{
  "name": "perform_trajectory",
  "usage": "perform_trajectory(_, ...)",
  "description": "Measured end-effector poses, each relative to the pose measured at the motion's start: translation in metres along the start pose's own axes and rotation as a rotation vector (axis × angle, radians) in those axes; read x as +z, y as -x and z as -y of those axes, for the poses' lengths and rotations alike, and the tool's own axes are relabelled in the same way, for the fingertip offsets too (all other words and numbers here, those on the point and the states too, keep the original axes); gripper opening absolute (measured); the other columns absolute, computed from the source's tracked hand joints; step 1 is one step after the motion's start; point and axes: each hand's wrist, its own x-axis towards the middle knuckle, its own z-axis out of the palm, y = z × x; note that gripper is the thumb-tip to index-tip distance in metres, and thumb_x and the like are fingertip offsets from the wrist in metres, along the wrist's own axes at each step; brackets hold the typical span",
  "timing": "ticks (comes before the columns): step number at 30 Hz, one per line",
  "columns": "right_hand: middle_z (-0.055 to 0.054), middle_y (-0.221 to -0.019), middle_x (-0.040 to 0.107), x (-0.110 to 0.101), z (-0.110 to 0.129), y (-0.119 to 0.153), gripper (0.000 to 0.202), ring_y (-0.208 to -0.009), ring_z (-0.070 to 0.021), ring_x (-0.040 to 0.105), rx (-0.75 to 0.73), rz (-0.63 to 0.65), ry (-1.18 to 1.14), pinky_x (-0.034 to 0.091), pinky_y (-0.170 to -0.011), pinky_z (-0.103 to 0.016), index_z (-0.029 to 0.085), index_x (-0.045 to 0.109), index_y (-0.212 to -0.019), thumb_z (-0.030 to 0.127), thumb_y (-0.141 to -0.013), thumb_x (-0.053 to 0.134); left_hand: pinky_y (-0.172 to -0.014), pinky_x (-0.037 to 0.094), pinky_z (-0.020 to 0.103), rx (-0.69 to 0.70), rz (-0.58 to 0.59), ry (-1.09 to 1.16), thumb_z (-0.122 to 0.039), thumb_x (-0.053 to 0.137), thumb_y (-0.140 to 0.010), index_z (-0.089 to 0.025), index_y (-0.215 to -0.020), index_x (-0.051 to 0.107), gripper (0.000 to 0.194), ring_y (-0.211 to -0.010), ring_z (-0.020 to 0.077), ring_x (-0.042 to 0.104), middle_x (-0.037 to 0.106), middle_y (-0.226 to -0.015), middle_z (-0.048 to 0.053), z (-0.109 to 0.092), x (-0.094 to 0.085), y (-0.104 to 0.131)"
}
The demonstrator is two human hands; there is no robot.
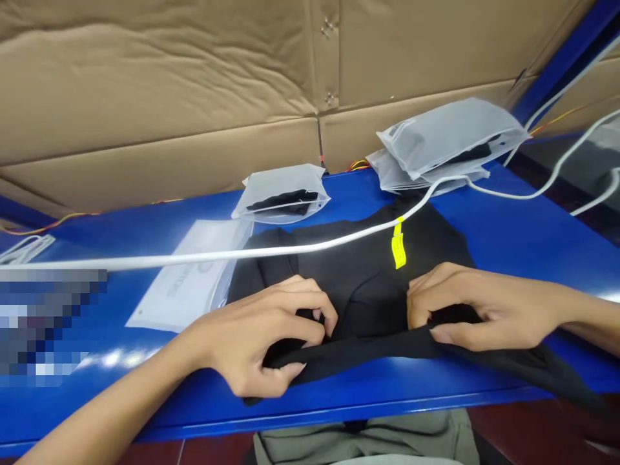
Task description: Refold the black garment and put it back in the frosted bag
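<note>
A black garment (358, 290) lies spread on the blue table, partly folded along its near edge. My left hand (276, 329) grips the garment's near edge left of the middle, fingers curled and thumb below the cloth's edge. On the right, my right hand (479, 307) pinches the same near edge between thumb and fingers. A white cable (300, 250) crosses above the garment, and a yellow tag (398, 250) hangs from that cable.
One frosted bag (285, 187) with black cloth inside stands behind the garment; several more bags (450, 139) are stacked at the back right. A flat printed bag (186, 278) lies left on the blue table (121, 239). Cardboard (194, 84) lines the back.
</note>
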Motion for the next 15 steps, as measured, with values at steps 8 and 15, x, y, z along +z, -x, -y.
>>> perform_trajectory(8, -0.008, -0.092, 0.080, -0.010, 0.006, -0.002, 0.033, -0.080, -0.0181, 0.073, 0.194, 0.014, -0.171, 0.055, -0.075, -0.028, 0.018, 0.078, -0.117, 0.045, -0.103, 0.064, -0.085, 0.052, 0.034, -0.051, 0.008, 0.269, -0.018, 0.058, -0.076, -0.021, -0.077, 0.052, 0.008, -0.092, 0.0210, 0.064, 0.073, -0.110, 0.007, 0.001, -0.010, 0.003)
perform_trajectory(15, -0.009, -0.084, 0.076, -0.010, -0.005, -0.003, 0.034, -0.073, -0.0139, 0.068, 0.020, 0.096, -0.468, 0.049, -0.067, -0.022, 0.016, 0.083, -0.096, 0.037, -0.107, 0.060, -0.068, 0.051, 0.031, -0.132, 0.081, 0.604, -0.038, 0.061, -0.088, -0.022, -0.070, 0.047, 0.027, -0.075, 0.0200, 0.064, 0.073, -0.096, 0.010, 0.001, -0.020, -0.003)
